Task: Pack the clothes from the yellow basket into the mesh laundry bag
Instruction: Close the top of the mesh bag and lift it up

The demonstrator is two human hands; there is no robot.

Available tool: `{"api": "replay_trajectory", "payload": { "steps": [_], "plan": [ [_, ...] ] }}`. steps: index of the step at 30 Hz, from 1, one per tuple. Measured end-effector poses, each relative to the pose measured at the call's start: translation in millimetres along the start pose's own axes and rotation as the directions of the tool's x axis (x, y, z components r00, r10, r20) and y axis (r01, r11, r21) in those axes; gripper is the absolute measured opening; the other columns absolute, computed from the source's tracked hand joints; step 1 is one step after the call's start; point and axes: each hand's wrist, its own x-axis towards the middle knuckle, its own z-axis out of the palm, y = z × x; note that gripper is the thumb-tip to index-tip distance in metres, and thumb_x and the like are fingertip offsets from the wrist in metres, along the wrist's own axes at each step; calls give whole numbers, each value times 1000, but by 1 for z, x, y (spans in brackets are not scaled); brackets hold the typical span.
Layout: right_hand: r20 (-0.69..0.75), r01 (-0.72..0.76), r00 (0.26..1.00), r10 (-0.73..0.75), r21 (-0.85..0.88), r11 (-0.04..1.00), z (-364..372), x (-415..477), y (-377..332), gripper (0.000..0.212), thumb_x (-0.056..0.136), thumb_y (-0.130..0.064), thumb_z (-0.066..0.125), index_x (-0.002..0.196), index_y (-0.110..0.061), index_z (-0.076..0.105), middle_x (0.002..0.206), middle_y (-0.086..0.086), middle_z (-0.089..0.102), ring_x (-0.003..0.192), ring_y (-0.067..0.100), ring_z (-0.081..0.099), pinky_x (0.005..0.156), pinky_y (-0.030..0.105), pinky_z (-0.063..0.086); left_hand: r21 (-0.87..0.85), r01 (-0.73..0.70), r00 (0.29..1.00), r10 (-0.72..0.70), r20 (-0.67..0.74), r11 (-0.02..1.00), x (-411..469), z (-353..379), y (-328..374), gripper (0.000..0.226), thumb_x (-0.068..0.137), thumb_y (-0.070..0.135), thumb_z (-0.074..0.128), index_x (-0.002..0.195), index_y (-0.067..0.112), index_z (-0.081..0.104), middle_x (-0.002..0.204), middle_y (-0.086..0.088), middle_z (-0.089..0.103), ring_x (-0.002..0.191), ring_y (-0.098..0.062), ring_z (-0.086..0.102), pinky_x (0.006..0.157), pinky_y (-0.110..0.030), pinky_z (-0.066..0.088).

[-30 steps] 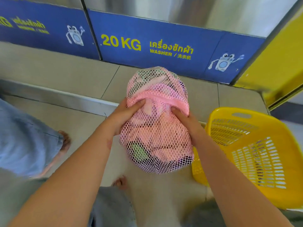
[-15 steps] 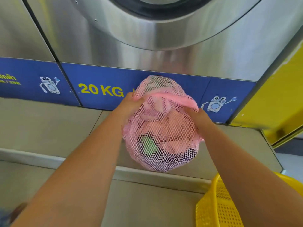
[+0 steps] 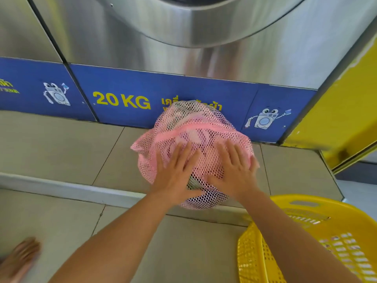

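The pink mesh laundry bag (image 3: 195,127), stuffed with clothes, rests on the tiled step in front of the washer. A pink zipper band runs across its top. My left hand (image 3: 175,170) lies flat on the bag's near side, fingers spread. My right hand (image 3: 234,168) lies flat beside it on the bag's right side, fingers also spread. Neither hand grips the mesh. The yellow basket (image 3: 306,240) stands at the lower right, and the part of its inside that shows has no clothes.
A steel washing machine (image 3: 163,37) with a blue "20 KG" band (image 3: 122,101) fills the back. A yellow panel (image 3: 342,111) stands at the right. A metal step edge (image 3: 61,190) crosses the tiled floor. A bare foot (image 3: 18,258) shows at the lower left.
The bag was held up in both hands; now it rests on the step by the washer, and both hands have let go and lie flat on it.
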Motion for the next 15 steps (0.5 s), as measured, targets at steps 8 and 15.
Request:
{"api": "replay_trajectory", "payload": {
  "steps": [8,15],
  "plan": [
    [-46,98,992,-116,-284,954,17,13,12,116,72,-74,60,153,-31,-10,163,10,-7,150,36,-2,112,69,8,41,248,969,-247,-23,968,35,10,-17,109,89,62,53,143,33,-36,165,-5,-26,153,-30,-20,114,-72,-4],
    [-92,-57,995,29,-317,947,31,80,9,99,94,-41,52,146,-30,-31,159,10,-27,147,34,-21,112,71,0,101,272,961,-265,-83,957,99,21,-36,112,91,59,56,144,25,-37,163,-8,-30,153,-29,-19,121,-61,-5]
  ]
}}
